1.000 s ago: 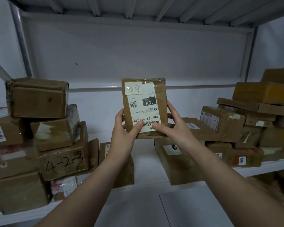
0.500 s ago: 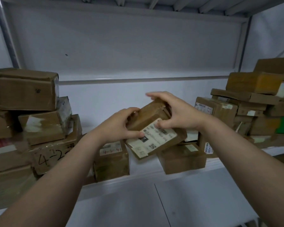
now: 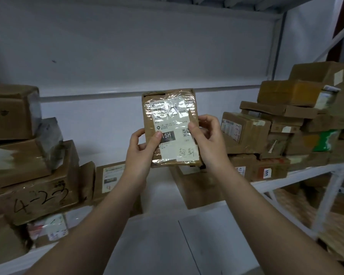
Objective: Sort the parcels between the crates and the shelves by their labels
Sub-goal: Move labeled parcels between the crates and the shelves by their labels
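Note:
A small brown taped parcel [image 3: 170, 108] stands upright in the air in front of the white shelf [image 3: 306, 175]. Its white label faces me, with "15H" printed in a dark box and handwriting at the bottom. My left hand [image 3: 141, 153] grips its lower left edge, thumb across the label. My right hand [image 3: 209, 139] grips its right edge, thumb on the label near the QR code.
Brown boxes are stacked at the left, one marked "4-23" [image 3: 42, 195]. A taller pile of cartons [image 3: 286, 124] fills the right of the shelf. Two more boxes [image 3: 111, 179] lie flat behind my hands. A lower shelf level with parcels shows at the bottom right.
The parcel was turned over in both hands, tipped flat half a second ago, and now stands upright again with its label the other way up. My view shifted slightly left.

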### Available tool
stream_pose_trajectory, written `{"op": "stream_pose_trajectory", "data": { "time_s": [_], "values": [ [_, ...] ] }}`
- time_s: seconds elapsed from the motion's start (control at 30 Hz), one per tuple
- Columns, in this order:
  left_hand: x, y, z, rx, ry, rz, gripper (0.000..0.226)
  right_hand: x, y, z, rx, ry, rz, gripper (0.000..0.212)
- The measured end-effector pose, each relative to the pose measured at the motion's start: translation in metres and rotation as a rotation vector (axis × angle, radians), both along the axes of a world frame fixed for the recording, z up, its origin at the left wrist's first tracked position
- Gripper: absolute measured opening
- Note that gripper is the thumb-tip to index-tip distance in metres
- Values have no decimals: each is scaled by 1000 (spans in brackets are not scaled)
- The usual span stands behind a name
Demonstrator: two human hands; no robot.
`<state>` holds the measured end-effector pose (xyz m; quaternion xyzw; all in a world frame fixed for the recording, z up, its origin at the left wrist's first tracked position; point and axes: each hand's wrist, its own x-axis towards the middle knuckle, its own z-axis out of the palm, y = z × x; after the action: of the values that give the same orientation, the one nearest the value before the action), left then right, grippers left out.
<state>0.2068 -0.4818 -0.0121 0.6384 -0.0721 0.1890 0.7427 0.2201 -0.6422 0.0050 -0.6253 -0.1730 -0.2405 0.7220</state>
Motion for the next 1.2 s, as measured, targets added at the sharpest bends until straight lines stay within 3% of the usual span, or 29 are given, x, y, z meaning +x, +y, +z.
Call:
{"op": "stream_pose_trajectory", "data": {
  "time_s": [0.1, 0.3, 0.6, 0.73, 0.87, 1.2],
  "values": [
    [5, -24, -4, -26, 22, -43, 66, -4, -21, -3, 36, 29, -57, 28],
    [2, -94, -20, -65, 39, -164, 49, -28, -87, -15, 50, 64, -166, 26],
    [-36, -265, -62, -11, 51, -402, 52, -111, -248, -57, 51, 137, -478, 33],
    [-66, -362, -96, 56, 81, -531, 51, -167, -338, -96, 55, 228, -582, 34],
    [-104, -452, -140, 120, 117, -660, 29, -225, -418, -146, 100, 385, -654, 36],
    [-169, -605, -216, 365, 283, -798, 49, -330, -550, -210, 46, 716, -689, 54]
  ]
}}
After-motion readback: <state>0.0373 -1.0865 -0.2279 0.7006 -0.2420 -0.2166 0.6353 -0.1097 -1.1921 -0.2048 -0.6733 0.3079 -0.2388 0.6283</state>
